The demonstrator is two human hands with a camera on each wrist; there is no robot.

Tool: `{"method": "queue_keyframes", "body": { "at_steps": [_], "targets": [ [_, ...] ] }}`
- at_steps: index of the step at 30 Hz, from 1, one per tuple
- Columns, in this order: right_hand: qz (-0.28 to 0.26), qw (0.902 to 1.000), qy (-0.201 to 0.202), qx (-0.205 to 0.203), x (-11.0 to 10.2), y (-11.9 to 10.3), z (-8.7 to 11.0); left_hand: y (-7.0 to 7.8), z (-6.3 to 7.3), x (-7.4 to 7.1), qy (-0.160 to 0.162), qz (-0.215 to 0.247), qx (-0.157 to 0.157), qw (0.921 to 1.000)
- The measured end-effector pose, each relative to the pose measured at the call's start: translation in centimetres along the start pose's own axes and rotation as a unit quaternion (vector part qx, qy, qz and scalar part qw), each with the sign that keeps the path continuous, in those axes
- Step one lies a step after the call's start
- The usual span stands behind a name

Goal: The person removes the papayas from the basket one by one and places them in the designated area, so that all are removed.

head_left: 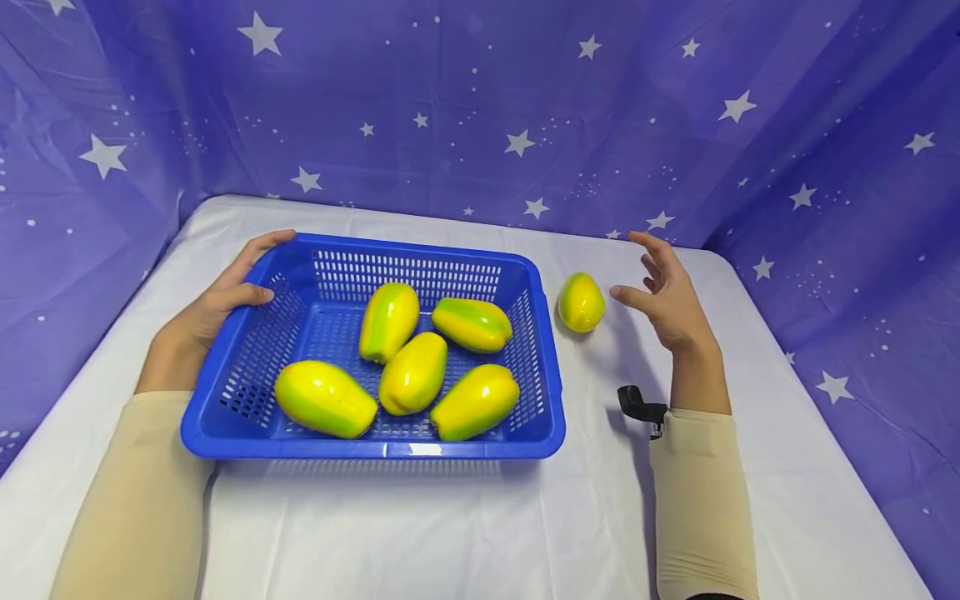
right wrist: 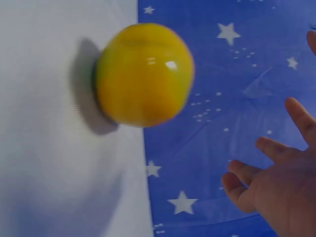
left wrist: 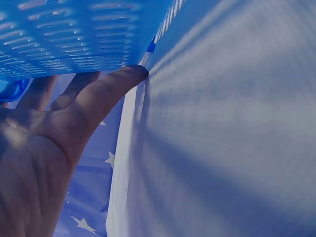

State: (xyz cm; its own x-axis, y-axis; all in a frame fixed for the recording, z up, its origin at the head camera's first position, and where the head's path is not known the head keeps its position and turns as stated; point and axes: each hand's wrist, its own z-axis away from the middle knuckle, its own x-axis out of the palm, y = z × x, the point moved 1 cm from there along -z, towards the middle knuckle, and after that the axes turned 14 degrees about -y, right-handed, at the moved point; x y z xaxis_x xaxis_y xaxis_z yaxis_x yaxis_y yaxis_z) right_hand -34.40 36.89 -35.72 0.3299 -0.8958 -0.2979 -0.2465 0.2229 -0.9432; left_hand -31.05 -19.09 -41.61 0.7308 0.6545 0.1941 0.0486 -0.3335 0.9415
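Note:
A blue plastic basket (head_left: 472, 450) with slotted walls holds several glossy yellow-green papayas (head_left: 326, 398). My left hand (head_left: 197, 321) grips its left rim, thumb over the edge and index finger along the far corner. From the left wrist view, the left hand (left wrist: 54, 128) is against the outside of the slotted wall (left wrist: 74, 34). A single papaya (head_left: 581, 302) rests on the white cloth just right of the basket. My right hand (head_left: 670, 304) hovers to the right of that papaya, fingers spread and not touching it. The right wrist view has the papaya (right wrist: 145, 74) apart from the hand (right wrist: 281, 182).
White cloth (head_left: 360, 533) covers the table. Purple-blue curtains (head_left: 480, 108) with white stars stand behind it and at both sides. A black bracket (head_left: 641, 406) sticks out from the right wrist.

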Motion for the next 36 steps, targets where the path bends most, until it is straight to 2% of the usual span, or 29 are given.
{"method": "queue_keyframes", "body": {
  "at_steps": [7,13,17,21,28,36],
  "targets": [
    [-0.015,0.9979,0.008,-0.062,0.0,-2.4,0.7,0.0,0.1,0.0,-0.004,0.004,0.000,1.0000],
    [0.005,0.9948,0.006,-0.102,0.7,-4.5,0.7,-0.1,0.6,-0.1,-0.003,0.002,0.018,0.9998],
    [0.024,0.9926,0.006,-0.119,1.4,-5.9,1.2,0.0,0.6,-0.1,0.001,-0.003,0.001,1.0000],
    [0.029,0.9887,0.009,-0.147,2.7,-7.9,2.3,0.3,0.0,-0.1,0.009,-0.018,-0.026,0.9995],
    [0.051,0.9758,-0.008,-0.212,5.8,-11.7,3.3,0.5,-0.6,0.0,0.011,-0.024,-0.030,0.9992],
    [0.127,0.9609,-0.032,-0.244,8.8,-14.8,2.4,0.5,0.2,0.2,0.029,-0.018,-0.041,0.9986]
  ]
}}
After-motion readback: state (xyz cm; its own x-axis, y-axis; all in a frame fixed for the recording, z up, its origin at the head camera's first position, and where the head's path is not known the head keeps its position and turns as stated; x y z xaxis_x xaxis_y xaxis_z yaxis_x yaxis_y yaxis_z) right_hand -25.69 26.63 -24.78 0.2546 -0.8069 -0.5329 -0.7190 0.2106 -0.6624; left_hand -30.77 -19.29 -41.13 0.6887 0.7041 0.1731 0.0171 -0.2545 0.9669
